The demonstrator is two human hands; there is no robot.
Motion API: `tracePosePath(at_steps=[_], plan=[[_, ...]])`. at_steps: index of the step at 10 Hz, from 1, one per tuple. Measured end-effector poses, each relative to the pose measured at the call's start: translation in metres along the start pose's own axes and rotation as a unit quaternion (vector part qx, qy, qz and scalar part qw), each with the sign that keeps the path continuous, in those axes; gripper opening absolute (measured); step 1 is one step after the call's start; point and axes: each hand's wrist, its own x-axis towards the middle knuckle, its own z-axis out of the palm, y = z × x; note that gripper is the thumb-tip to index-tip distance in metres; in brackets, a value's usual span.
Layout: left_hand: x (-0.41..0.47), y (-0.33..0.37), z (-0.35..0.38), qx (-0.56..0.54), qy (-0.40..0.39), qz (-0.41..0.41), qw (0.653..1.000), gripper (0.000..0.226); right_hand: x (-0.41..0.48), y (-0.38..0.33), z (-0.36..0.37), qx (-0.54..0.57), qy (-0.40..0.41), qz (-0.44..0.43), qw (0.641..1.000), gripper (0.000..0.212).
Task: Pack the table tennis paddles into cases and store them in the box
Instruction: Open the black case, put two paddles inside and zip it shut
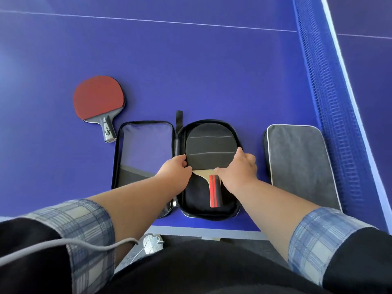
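Plaid blue-grey sleeves [84, 225] are pushed up on both forearms, which reach forward over the near edge of the purple-blue counter [191, 71]. An open black case [146, 145] lies flat just past that edge, its mesh-lined lid folded out to the left. In its right half lies the black paddle [209, 149], rubber up, with the red-and-black handle pointing toward the person. The left hand [174, 166] has its fingers [182, 161] curled onto the blade's left edge. The right hand [239, 168] grips the opposite edge, thumb near the neck and fingers [240, 152] hooked over the rim. Just right of the open case lies a closed grey case [297, 162] with pale piping. Farther back on the left, apart from the lid, the red paddle [97, 98] lies face up, handle toward the open case. A blue net [331, 102] runs along the right side.
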Motion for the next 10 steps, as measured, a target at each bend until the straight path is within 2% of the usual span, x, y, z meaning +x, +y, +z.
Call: tracePosePath(at_steps=[1,2,3,4,5,6,7,8,9,10], plan=[[-0.001,-0.002,-0.025,-0.053,0.070,-0.002,0.996,0.027,-0.006,-0.011,-0.005,0.017,0.035,-0.030,0.999,0.095],[0.001,-0.017,-0.063,-0.119,0.154,-0.021,0.981,0.036,-0.018,-0.041,-0.001,0.012,0.059,-0.130,0.990,0.084],[0.006,-0.043,-0.108,-0.147,0.226,-0.052,0.961,0.042,-0.030,-0.088,0.016,0.006,0.018,-0.232,0.973,0.068],[0.022,-0.075,-0.150,-0.170,0.254,-0.095,0.947,0.044,-0.039,-0.138,0.042,-0.005,-0.048,-0.304,0.952,0.056],[0.037,-0.101,-0.178,-0.265,0.211,-0.144,0.930,0.047,-0.044,-0.191,0.071,0.018,-0.094,-0.304,0.948,0.046],[0.060,-0.126,-0.210,-0.111,0.319,-0.100,0.936,0.067,-0.039,-0.246,0.100,-0.031,-0.060,-0.277,0.958,0.041],[0.078,-0.141,-0.224,-0.181,0.196,-0.169,0.949,0.045,-0.024,-0.292,0.121,-0.168,-0.007,-0.256,0.952,0.051],[0.099,-0.142,-0.249,-0.147,0.137,-0.119,0.972,0.049,-0.009,-0.318,0.141,-0.266,-0.005,-0.211,0.941,0.073],[0.113,-0.139,-0.265,-0.160,0.142,-0.113,0.970,0.038,-0.004,-0.322,0.157,-0.282,0.002,-0.187,0.941,0.060],[0.126,-0.137,-0.277,-0.130,0.142,-0.092,0.977,0.023,-0.006,-0.320,0.162,-0.240,0.018,-0.185,0.953,0.045]])
